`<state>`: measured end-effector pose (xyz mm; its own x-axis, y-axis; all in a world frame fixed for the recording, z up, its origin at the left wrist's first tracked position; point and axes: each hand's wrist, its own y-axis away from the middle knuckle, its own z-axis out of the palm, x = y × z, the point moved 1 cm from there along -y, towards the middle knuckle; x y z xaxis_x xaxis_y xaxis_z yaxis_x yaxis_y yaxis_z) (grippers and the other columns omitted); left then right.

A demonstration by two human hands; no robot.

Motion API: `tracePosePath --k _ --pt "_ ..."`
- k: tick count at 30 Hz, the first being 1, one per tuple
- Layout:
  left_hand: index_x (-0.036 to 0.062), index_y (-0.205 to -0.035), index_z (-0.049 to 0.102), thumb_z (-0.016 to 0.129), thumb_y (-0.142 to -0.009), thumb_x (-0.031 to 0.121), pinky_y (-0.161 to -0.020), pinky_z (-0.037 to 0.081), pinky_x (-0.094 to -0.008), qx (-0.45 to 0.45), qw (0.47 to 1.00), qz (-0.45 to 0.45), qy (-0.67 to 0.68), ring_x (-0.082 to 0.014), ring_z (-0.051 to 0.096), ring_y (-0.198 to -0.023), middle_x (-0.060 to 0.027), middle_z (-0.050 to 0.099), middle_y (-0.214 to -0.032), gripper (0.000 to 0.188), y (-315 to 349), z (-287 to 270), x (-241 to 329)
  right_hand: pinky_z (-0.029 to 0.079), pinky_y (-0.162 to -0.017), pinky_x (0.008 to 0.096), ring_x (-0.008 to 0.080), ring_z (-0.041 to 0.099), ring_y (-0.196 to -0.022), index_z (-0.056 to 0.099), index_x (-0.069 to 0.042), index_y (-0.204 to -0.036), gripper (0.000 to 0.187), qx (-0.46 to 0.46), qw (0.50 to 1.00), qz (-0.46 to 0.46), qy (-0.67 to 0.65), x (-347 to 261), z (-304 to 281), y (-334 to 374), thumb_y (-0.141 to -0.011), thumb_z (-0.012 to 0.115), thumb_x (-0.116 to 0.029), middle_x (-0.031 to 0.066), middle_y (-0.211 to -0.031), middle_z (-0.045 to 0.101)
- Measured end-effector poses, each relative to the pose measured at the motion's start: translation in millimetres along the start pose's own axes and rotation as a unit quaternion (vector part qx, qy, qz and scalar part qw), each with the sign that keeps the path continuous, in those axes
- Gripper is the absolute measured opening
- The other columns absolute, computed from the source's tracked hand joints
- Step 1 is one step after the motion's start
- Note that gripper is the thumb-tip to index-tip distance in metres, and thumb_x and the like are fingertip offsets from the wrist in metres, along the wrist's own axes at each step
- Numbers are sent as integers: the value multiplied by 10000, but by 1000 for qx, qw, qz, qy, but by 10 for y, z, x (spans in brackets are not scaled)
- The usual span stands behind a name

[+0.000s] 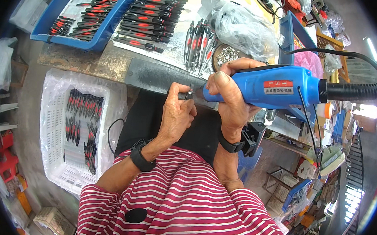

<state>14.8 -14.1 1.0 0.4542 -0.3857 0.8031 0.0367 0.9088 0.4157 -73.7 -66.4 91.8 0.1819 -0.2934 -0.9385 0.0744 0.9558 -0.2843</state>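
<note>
Dial centred on the spot where both hands meet, 12 pointing away from the body. I am viewing through the head camera.

Right hand (pixel 234 94): closed, gripping a blue power driver (pixel 268 77) by its front half. The driver lies roughly level, body toward 3 o'clock, nose aimed at 9; a black cable (pixel 354 54) loops back from its rear.

Left hand (pixel 177 114): fingers curled, thumb and forefinger pinching a small dark piece (pixel 184 95) at dial centre, just beside the driver's nose. Fingers hide most of the piece; I cannot tell whether the nose touches it.

Surroundings, as I log them. At 12, a loose bundle of black-and-red pen-shaped pieces (pixel 199 44) on the table. At 1, a round dish (pixel 215 58) of small metal parts (pixel 228 55), near the right hand, and beyond it a crumpled clear plastic bag (pixel 249 32). At 11, stacked rows of similar pieces (pixel 148 18); at 10, a blue tray (pixel 71 44) carrying more. Between 9 and 10, a dark grey strip (pixel 154 77) along the table edge. At 8, below table level, a white perforated basket (pixel 54 154), plastic-lined, holding further black-and-red pieces.
</note>
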Motion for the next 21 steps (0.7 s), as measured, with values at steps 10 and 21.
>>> tracePosePath --k 10,21 --pt "81 -1040 345 447 -880 58 -343 287 -190 -1 1000 5 0 -42 398 -431 -30 501 -585 192 10 -3 -11 421 -630 221 83 525 -678 548 -26 -866 254 -35 999 -15 1 -8 -11 -26 -674 711 6 20 -743 553" --pt "75 -1017 360 466 -893 78 -361 303 -196 16 999 43 -22 -43 396 -423 -8 480 -545 163 -12 15 -61 415 -451 230 108 510 -475 529 23 -722 63 -44 995 -67 66 123 15 -7 -675 567 40 70 -596 545"
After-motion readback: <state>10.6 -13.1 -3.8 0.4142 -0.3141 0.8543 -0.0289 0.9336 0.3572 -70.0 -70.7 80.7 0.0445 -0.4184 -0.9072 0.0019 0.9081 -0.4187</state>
